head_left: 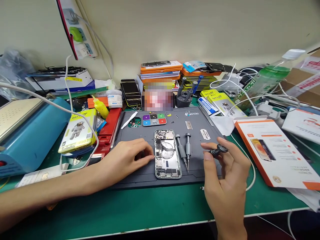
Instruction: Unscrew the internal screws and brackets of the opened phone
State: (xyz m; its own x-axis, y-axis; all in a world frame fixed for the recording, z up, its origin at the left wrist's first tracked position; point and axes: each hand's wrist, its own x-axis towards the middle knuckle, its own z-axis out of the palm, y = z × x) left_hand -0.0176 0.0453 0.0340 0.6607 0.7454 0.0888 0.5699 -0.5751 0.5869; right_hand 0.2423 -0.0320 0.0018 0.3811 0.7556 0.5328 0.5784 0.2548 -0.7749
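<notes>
An opened smartphone, its inner boards and a round coil showing, lies on a dark grey work mat. My left hand rests at its left edge, fingers loosely curved, thumb apart from them, nothing visible between. Whether the fingertips touch the frame is hard to make out. Held up over the mat's right side, my right hand grips a short dark screwdriver between thumb and fingers. Two grey screwdrivers lie just right of the phone. Behind it sits a tray with coloured compartments.
A white spudger and a blade lie on the mat. A screwdriver holder stands behind. Yellow battery boxes and a blue machine are left; an orange-white box, white cables and a tilted bottle right.
</notes>
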